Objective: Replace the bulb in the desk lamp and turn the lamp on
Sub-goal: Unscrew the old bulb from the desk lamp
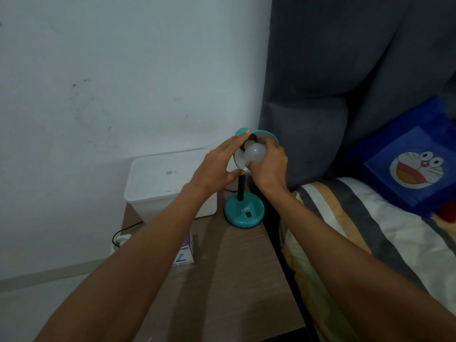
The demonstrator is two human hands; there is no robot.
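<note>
My right hand (pixel 267 164) pinches the bulb (pixel 255 152). My left hand (pixel 217 166), spread, steadies the lamp shade (pixel 270 135). If I twist crooked, the bulb might jam or drop.

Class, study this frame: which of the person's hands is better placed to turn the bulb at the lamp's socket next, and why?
The right hand. Its fingers already wrap the white bulb at the mouth of the teal shade. The left hand is open against the shade's edge, apparently steadying the lamp, so it should probably stay there.
</note>
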